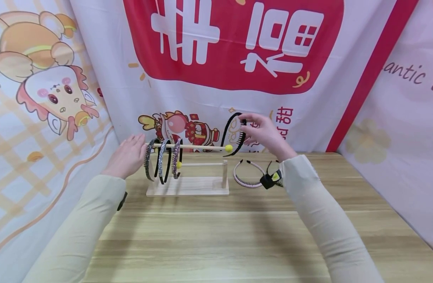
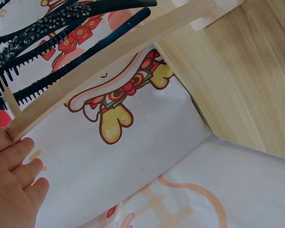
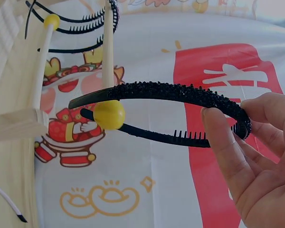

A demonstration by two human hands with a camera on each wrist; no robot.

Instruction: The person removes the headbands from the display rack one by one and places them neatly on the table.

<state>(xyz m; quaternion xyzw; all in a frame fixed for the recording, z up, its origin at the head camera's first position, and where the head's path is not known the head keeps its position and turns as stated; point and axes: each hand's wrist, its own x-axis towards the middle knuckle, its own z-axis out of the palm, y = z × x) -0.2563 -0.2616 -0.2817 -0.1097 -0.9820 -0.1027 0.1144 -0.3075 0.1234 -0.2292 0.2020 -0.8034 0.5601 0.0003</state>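
Note:
My right hand (image 1: 261, 131) pinches a black beaded headband (image 3: 168, 92) near its curved middle, fingers on one side and thumb on the other. Its two free ends reach the yellow ball (image 3: 109, 115) tipping the upper rod of a wooden headband stand (image 1: 188, 192). Three glittery headbands hang on that rod: a dark grey one (image 1: 148, 161), a silver one (image 1: 161, 159) and a purplish one (image 1: 175, 159). At the rod's left end, my left hand (image 1: 128, 155) rests fairly straight fingers against the top of the upright post (image 2: 109, 59); its thumb is hidden.
On the wooden table (image 1: 209, 239), right of the stand, lies a pale pink headband (image 1: 245, 184). Another headband beside it is partly hidden by the right wrist. The stand's lower rod (image 1: 202, 164) ends in a second yellow ball (image 1: 179, 165). Printed cloth walls enclose the table's back and sides.

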